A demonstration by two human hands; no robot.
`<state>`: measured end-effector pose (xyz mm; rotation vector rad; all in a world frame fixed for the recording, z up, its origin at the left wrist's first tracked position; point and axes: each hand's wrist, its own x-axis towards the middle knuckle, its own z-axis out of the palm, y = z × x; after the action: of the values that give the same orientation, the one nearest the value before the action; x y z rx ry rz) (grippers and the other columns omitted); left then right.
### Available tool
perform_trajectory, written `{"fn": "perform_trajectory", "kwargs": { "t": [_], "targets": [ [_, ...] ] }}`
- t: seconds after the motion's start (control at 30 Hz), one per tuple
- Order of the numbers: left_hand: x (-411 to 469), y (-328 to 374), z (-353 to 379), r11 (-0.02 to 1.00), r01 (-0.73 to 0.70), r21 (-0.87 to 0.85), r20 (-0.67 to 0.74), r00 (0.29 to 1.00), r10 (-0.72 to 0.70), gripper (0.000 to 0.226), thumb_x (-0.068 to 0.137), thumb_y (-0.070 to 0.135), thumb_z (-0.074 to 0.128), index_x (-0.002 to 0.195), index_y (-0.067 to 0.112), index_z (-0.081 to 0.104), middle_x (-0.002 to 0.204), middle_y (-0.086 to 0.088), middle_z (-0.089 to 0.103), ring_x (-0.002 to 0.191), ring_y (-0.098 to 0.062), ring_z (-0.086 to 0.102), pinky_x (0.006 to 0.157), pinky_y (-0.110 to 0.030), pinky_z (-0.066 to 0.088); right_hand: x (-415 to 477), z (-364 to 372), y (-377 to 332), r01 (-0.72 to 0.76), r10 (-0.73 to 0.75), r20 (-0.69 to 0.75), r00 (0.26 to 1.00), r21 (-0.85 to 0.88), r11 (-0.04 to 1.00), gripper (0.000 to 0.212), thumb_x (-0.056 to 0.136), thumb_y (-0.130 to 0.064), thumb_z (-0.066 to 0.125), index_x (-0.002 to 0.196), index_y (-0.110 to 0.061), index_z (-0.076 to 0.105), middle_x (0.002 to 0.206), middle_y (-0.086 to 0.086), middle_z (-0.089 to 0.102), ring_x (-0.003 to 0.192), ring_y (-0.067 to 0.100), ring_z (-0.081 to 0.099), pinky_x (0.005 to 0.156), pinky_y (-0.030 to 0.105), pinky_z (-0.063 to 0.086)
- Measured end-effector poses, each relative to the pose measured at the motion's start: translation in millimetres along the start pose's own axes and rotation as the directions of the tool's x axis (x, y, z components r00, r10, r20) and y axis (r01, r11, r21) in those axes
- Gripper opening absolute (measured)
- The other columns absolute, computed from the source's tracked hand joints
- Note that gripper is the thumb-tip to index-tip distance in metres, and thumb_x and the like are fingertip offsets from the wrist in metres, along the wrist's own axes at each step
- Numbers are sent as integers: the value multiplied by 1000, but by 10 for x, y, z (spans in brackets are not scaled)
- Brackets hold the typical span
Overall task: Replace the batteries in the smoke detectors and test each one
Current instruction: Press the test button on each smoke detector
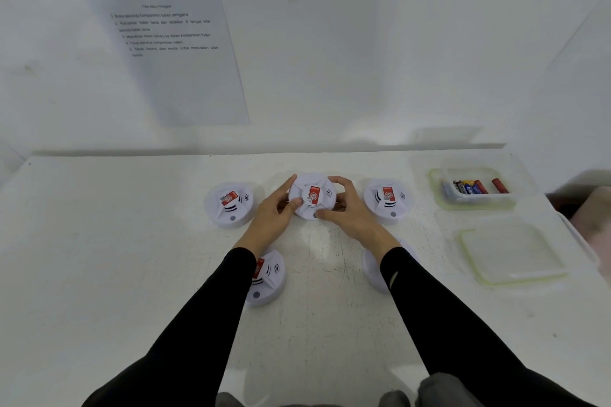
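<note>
**White table, five smoke detectors, both hands on the middle one**

White wall rises behind a white table (132,274), and a printed sheet (172,59) hangs on the wall at the left.

From the head view, the middle detector (312,196) sits in the back row, face up, with a red label at its centre. The left hand (271,218) grips its left edge with curled fingers. The right hand (350,211) arches over its right rim, its thumb at the front edge by the small grey button. Whether the detector rests on the table or is raised slightly cannot be told.

A left detector (229,203) and a right detector (388,200) flank it, each just beside a hand. Nearer the person, a front-left detector (269,277) and a front-right detector (372,269) lie partly hidden under the black sleeves.

At the far right, a clear container (439,198) holds several batteries (472,188) lying side by side. Its lid (512,254) lies flat on the table, just in front of it.
</note>
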<state>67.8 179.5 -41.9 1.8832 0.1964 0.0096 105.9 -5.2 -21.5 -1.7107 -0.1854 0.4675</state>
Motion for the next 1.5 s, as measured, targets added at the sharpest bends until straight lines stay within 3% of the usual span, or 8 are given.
{"fn": "perform_trajectory", "kwargs": {
  "t": [0.33,0.5,0.83,1.03,1.27,1.5],
  "targets": [
    [-23,18,4,1000,0,3,-2,1000,0,54,100,26,55,150,34,37,140,5,58,124,-7,55,84,-3,42,13,-8,23,-10,9,-8,1000,-1,1000,70,78,-6,76,131,-33,38,112,12,62,97,24,65,75,23,56],
    [-21,17,2,1000,4,10,-1,1000,-4,54,100,27,55,150,35,36,141,4,57,125,-9,54,87,-8,41,7,-13,11,-5,5,-2,1000,3,1000,70,78,-5,76,131,-32,38,112,13,61,97,23,65,71,20,56],
    [-31,32,-1,999,-5,37,-3,1000,6,54,100,28,55,149,37,36,139,4,58,113,-2,56,78,0,42,16,-16,25,-5,5,-1,1000,-4,1000,70,78,-8,77,130,-34,38,112,12,63,100,24,65,73,21,57],
    [-26,29,3,999,-3,43,-7,1000,3,54,100,28,54,151,34,35,141,3,57,116,-5,55,77,2,41,31,-64,31,-26,26,35,999,6,1000,69,80,-10,77,131,-36,38,112,6,63,102,19,64,76,21,53],
    [-11,-4,-1,999,2,52,-4,1000,-2,54,101,28,53,152,33,34,145,2,53,127,-8,51,81,3,39,63,-105,40,-66,65,62,996,8,998,67,84,-9,72,135,-32,36,112,4,61,105,16,61,77,20,48],
    [1,-29,3,999,16,36,6,1000,-16,54,101,29,52,151,35,35,144,1,54,126,-9,52,91,-8,38,67,-103,55,-65,64,52,997,23,998,67,83,-8,74,134,-32,39,114,6,61,105,16,61,77,20,49]
  ]
}}
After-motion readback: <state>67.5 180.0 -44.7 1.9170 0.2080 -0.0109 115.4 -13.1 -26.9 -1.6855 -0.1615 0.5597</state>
